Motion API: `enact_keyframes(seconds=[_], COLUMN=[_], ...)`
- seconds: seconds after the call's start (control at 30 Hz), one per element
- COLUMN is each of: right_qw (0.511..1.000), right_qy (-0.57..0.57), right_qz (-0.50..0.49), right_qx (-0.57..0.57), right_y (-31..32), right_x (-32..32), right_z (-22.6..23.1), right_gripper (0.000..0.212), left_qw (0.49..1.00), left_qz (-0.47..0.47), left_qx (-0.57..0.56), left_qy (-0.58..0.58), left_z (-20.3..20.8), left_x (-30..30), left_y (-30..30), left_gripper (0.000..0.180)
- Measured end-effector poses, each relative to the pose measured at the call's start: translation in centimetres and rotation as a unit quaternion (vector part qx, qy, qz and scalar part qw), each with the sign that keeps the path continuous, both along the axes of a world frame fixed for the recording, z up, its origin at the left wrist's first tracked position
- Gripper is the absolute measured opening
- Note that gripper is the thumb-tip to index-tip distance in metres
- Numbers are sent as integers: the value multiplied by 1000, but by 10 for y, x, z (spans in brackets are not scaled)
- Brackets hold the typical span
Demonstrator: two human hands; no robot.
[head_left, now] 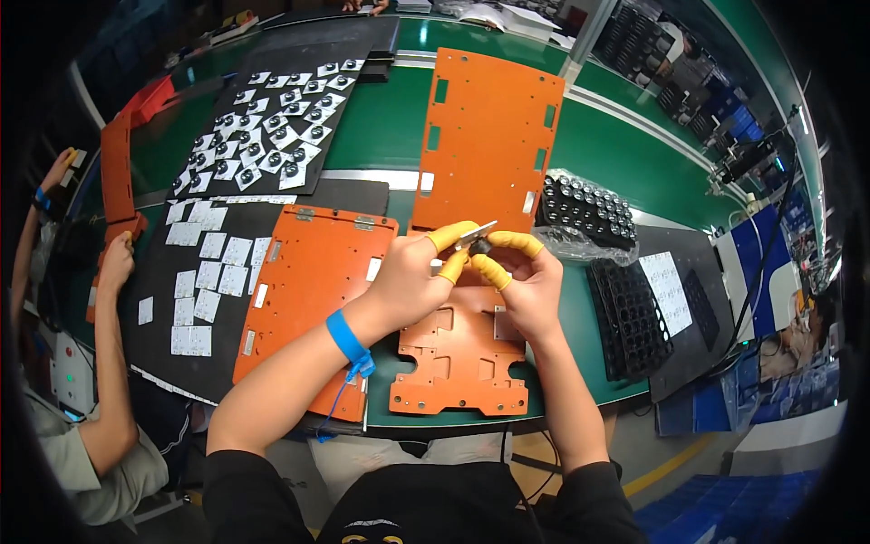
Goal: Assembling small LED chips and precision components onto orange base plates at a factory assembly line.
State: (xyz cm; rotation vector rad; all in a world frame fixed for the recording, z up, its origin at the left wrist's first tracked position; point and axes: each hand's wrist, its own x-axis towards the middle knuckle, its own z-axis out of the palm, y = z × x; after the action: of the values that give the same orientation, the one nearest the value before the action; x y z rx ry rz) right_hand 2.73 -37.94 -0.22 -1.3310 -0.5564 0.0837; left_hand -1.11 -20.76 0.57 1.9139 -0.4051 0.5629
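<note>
My left hand (410, 279) pinches a small thin square board (477, 232), seen nearly edge-on, between yellow-covered fingertips. My right hand (533, 288), also with yellow finger covers, is closed on a small black round part (481, 246), which looks like a lens holder, against the board's underside. Fingertips hide much of both pieces. Below the hands lies the orange fixture base (462, 363) with recesses and notched sides; its tall orange lid (494, 136) stands raised behind. A blue wrist strap (344, 335) with a cord is on my left wrist.
Left of the base lies another orange fixture (313, 295), hinged. White square boards (208, 272) lie on a black mat, and boards with black lens parts (263, 136) behind. Black trays (589, 213) (630, 317) stand at right. A co-worker's hand (116, 263) is at far left.
</note>
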Motion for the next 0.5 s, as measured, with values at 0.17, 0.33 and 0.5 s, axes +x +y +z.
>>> enact_keyframes(seconds=[0.17, 0.33, 0.5], right_qw=[1000, 998, 999], right_qy=[16, -21, -36], right_qz=[16, -23, -24], right_qx=[21, 53, 22], right_y=[1, 6, 4], right_x=[-3, -5, -4], right_z=[3, 1, -3], right_gripper=[30, 30, 30], left_qw=[999, 994, 992], left_qz=[-27, -50, -56], left_qx=[-26, -73, -93], left_qy=[17, 64, 58], left_z=[1, -1, -5], left_x=[-1, -2, -1], left_y=[-1, -1, -2], left_gripper=[37, 38, 40])
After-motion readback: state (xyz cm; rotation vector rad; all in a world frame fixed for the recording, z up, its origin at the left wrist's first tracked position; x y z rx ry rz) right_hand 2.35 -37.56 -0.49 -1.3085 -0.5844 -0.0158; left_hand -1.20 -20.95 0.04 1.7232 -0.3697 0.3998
